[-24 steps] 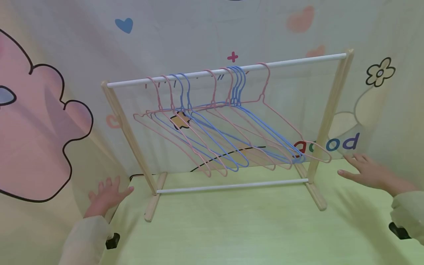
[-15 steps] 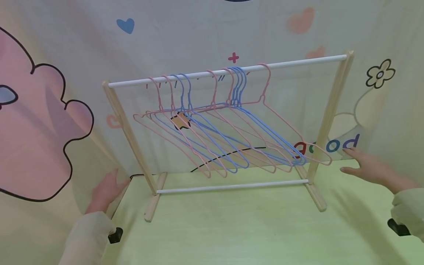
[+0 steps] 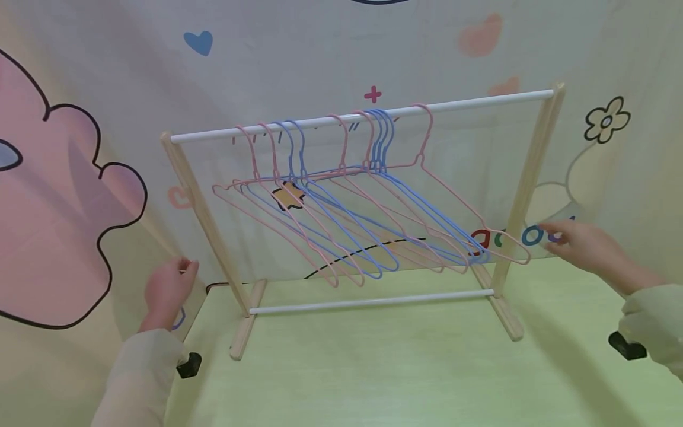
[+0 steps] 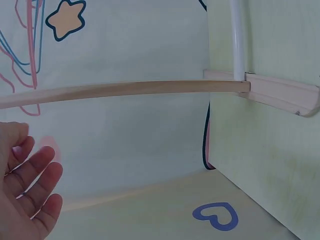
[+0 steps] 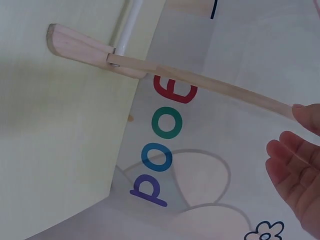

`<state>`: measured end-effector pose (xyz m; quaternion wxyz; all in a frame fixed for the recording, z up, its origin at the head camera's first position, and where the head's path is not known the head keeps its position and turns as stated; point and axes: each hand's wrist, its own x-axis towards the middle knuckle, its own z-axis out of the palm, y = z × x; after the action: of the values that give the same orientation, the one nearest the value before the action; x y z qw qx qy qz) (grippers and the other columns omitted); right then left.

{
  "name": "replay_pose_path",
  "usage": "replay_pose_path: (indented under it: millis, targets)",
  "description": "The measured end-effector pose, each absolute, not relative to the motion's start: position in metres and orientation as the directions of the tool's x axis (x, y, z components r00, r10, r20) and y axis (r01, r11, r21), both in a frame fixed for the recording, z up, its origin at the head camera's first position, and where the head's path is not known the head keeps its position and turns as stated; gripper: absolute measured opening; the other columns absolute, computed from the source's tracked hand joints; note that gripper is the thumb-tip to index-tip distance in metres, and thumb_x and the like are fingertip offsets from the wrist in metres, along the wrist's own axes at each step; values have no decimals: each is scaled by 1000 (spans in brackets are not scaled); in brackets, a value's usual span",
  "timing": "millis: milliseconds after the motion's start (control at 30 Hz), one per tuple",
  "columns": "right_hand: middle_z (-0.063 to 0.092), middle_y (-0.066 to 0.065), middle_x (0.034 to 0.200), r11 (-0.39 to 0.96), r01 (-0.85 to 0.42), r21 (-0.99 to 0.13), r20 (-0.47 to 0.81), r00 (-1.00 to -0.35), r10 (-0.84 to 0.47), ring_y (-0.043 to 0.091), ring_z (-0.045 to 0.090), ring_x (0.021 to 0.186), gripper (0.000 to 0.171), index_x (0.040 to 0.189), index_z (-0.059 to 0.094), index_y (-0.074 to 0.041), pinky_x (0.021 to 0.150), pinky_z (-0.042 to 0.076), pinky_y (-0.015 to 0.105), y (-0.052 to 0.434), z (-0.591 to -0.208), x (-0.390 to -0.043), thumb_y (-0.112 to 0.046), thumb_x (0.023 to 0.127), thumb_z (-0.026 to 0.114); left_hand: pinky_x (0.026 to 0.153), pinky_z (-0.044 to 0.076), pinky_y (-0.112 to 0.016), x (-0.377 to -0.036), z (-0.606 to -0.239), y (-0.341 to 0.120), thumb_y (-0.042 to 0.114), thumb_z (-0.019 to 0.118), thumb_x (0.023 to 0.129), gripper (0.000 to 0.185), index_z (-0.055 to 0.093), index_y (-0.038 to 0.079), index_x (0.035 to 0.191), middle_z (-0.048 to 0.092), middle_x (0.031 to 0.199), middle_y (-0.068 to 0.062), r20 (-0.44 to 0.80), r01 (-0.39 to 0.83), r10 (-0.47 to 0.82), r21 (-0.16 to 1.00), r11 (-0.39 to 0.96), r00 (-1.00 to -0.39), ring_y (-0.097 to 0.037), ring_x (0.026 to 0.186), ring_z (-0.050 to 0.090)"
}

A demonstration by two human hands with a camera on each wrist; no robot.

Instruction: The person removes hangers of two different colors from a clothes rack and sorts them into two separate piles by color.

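A small wooden clothes rack with a white top bar (image 3: 480, 104) stands in the head view. Several pink hangers (image 3: 429, 127) and blue hangers (image 3: 392, 127) hang from the bar, bunched from its left to past its middle. My left hand (image 3: 168, 290) is left of the left post (image 3: 205, 228), its fingers loosely bent around nothing. Beyond the right post (image 3: 528, 190), my right hand (image 3: 587, 246) is likewise bare, thumb and fingers half curled. In the right wrist view the thumb (image 5: 307, 117) overlaps the post's upper end.
The rack's feet rest on a pale green table (image 3: 373, 367), joined by a white lower bar (image 3: 373, 302). Close behind hangs a printed cloth (image 3: 299, 65) with hearts, a flower and lettering. A black device (image 3: 189, 365) sits at the left cuff, another (image 3: 627, 346) at the right.
Both hands have gone from spread fingers to loosely curled ones. They have risen slightly, the right one also shifting a little inward. Rack and hangers hold their places.
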<state>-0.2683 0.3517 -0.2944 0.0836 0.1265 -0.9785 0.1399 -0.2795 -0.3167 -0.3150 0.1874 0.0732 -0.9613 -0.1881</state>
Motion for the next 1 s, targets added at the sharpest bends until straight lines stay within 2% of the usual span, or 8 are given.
replay_pose_path:
  millis: [100, 233, 300, 467, 667, 800, 900, 1000]
  targets:
    - [55, 32, 104, 921, -299, -251, 237, -941, -241, 38, 58, 83, 38, 117, 47, 10, 61, 48, 43, 347, -288, -269, -7, 83, 54, 58, 38, -36, -280, -310, -314, 40, 35, 92, 44, 59, 3, 93, 61, 95, -19, 350, -82, -233, 395, 915, -907, -33, 80, 55]
    - [56, 31, 105, 906, -322, -274, 268, -930, -250, 37, 59, 82, 35, 114, 49, 9, 61, 50, 40, 341, -278, -269, -6, 84, 54, 61, 39, -38, -282, -304, -311, 46, 30, 91, 49, 55, 4, 97, 59, 100, -19, 341, -84, -251, 436, 896, -906, -33, 84, 54]
    - [55, 31, 106, 901, -326, -285, 278, -928, -247, 39, 59, 84, 34, 114, 50, 8, 63, 50, 42, 337, -272, -269, -7, 84, 55, 67, 40, -41, -284, -300, -309, 48, 29, 91, 53, 51, 3, 107, 56, 113, -20, 335, -76, -255, 464, 882, -907, -35, 95, 53]
    - [57, 28, 105, 902, -324, -287, 271, -930, -248, 38, 58, 86, 33, 113, 52, 6, 65, 50, 43, 327, -259, -269, -10, 85, 54, 74, 38, -44, -292, -292, -304, 49, 32, 89, 55, 43, 5, 121, 52, 120, -17, 327, -75, -283, 526, 847, -901, -34, 104, 50]
    - [60, 22, 97, 882, -360, -303, 256, -922, -289, 33, 60, 84, 33, 114, 52, 6, 59, 50, 29, 314, -244, -271, -10, 85, 55, 79, 37, -46, -301, -285, -297, 45, 37, 89, 58, 34, 8, 133, 50, 123, -17, 330, -58, -291, 565, 823, -898, -33, 106, 52]
    - [61, 20, 97, 864, -369, -342, 237, -924, -301, 28, 59, 84, 34, 116, 52, 6, 61, 47, 18, 304, -234, -271, -8, 85, 55, 82, 37, -47, -303, -281, -290, 42, 40, 89, 58, 31, 8, 135, 49, 125, -18, 349, -41, -298, 587, 809, -888, -33, 107, 51]
    - [60, 20, 101, 852, -346, -394, 203, -936, -286, 29, 59, 88, 36, 118, 50, 3, 65, 49, 22, 296, -228, -272, -10, 85, 55, 84, 37, -47, -306, -280, -287, 38, 42, 89, 56, 32, 7, 134, 51, 124, -18, 370, -27, -305, 597, 801, -878, -33, 107, 51]
    - [58, 20, 106, 836, -328, -440, 168, -945, -282, 30, 59, 91, 39, 122, 48, 0, 69, 51, 33, 288, -224, -272, -14, 86, 56, 85, 37, -45, -310, -280, -285, 34, 43, 89, 52, 36, 8, 133, 53, 121, -17, 385, -15, -309, 605, 796, -870, -32, 105, 53]
